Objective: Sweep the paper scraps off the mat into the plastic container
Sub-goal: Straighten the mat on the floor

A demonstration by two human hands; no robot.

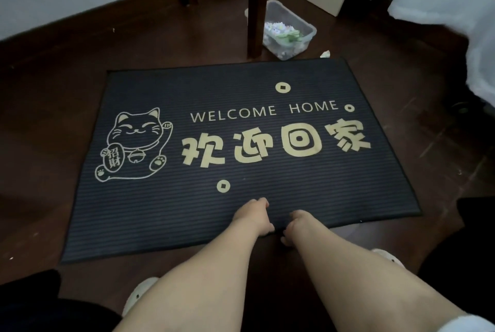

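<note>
A: I've got my left hand [253,215] and right hand [293,226] at lower centre, fingers curled round the near edge of the mat [241,85] — its surface looks bare.

B: 1 paper scrap [325,54] lies by its upper-right corner, near the plastic container [310,33] at upper centre — I'd lift slowly and tip that way.

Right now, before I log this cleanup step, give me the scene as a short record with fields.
mat: dark, printed WELCOME HOME, flat on wooden floor
left hand: fingers curled, seems to grip mat's near edge
right hand: same edge, close beside the left
plastic container: past mat's far right corner, partly behind a wooden leg
paper scraps: inside container
stray scrap: on floor by that corner
</note>
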